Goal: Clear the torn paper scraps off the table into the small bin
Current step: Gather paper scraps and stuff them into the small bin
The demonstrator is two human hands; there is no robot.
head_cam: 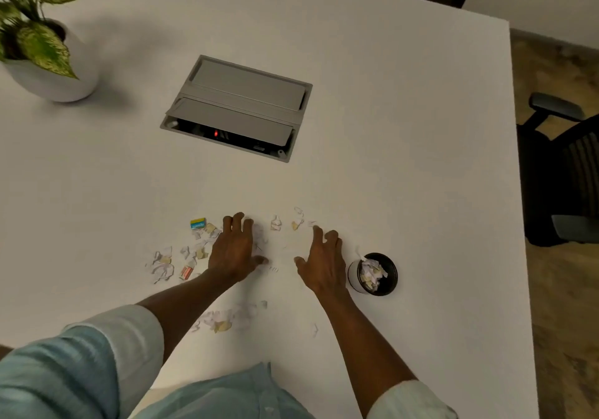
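Torn paper scraps [194,250]: white and buff fragments, loose on the white tabletop [405,127], scattered in a band near its near edge. Largest cluster lies left of the left hand; a thin scatter sits under and just beyond that hand; a few pieces [293,222] lie farther in, between the two hands' fingertips; a second cluster [227,320] lies nearer the near edge, between the forearms; one stray bit [315,329] lies beside the right forearm. Among the left cluster are a yellow-and-blue printed piece [198,224] and an orange-striped piece [187,272]. Small bin [372,274]: round, dark rim, pale wall, upright just beside the right hand toward the right edge, already part-filled with scraps; judged set close so that gathered paper needs only a short carry. Left hand [235,251]: palm down, fingers spread and curved, tips on or just over the scraps, nothing lifted; whether any scrap is pinched beneath cannot be told. Right hand [322,261]: palm down, fingers splayed open, holding nothing visible. The facing, spread hands suggest a raking-together of the pieces between them before a scoop; task judged partway done, most scraps still out. Light pieces may slip or flutter during transfer. Further in: a grey recessed cable box [236,107] at mid-tabletop, one flap raised. Far-left corner: potted plant [39,46] in a white pot. Beyond the right edge: dark office chair [564,172] on the floor.
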